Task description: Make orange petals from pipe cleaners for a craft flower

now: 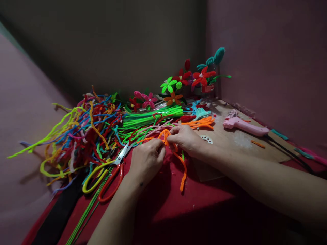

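Observation:
An orange pipe cleaner (183,170) is held between both hands above the red cloth (178,207). Its upper part is bent into small loops, and one end hangs down, curving toward me. My left hand (148,156) is closed, pinching it from the left with fingertips partly hidden. From the right, my right hand (185,137) pinches the looped part between thumb and fingers. Just left of my left hand lie scissors (119,160) with one yellow and one red handle, blades slightly apart. Orange pipe cleaners (204,123) lie in a bunch behind my right hand.
A tangled heap of coloured pipe cleaners (89,129) is at left, beside a green bundle (153,117). Fuzzy flowers (201,76) stand at the back against the wall. A pink glue gun (245,126) with a black cord rests on a brown board (227,146) at right.

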Motion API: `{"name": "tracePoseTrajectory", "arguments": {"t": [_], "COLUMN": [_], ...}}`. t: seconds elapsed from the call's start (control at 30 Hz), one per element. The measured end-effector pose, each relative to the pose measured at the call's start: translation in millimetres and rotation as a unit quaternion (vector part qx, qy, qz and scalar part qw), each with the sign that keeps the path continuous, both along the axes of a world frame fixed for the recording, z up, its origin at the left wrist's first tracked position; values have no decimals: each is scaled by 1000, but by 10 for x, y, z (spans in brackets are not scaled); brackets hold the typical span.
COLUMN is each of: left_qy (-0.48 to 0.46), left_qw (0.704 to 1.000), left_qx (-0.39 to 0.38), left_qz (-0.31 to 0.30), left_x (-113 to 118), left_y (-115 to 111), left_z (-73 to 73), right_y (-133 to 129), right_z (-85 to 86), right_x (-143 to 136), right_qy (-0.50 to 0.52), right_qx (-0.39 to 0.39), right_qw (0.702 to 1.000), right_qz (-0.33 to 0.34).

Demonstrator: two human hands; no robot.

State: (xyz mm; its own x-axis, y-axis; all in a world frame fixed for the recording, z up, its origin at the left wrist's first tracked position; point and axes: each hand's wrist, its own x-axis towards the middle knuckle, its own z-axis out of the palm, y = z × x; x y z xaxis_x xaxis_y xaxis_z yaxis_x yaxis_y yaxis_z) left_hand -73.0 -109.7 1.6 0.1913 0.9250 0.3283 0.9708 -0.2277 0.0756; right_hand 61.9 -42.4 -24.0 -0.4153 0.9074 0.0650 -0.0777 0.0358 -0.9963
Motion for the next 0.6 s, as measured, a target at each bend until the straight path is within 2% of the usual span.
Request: {"name": "tracePoseTrajectory", "arguments": {"t": [0.17, 0.3, 0.47, 0.6], "left_qy": [18, 22, 16, 25], "left_qw": [1000, 999, 999, 999], "left_qx": [-16, -32, -34, 14], "left_qz": [7, 11, 17, 25], "left_x": [-1, 0, 10, 4], "left_y": [6, 14, 9, 14], "left_z": [-3, 0, 2, -50], "right_y": [-19, -26, -37, -34], "right_z": [24, 32, 35, 25], "right_x": [1, 4, -2, -3], "right_qy": [-69, -120, -113, -89], "right_qx": [39, 74, 79, 103], "right_qw": [997, 990, 990, 990], "right_qz": [-10, 10, 29, 46]}}
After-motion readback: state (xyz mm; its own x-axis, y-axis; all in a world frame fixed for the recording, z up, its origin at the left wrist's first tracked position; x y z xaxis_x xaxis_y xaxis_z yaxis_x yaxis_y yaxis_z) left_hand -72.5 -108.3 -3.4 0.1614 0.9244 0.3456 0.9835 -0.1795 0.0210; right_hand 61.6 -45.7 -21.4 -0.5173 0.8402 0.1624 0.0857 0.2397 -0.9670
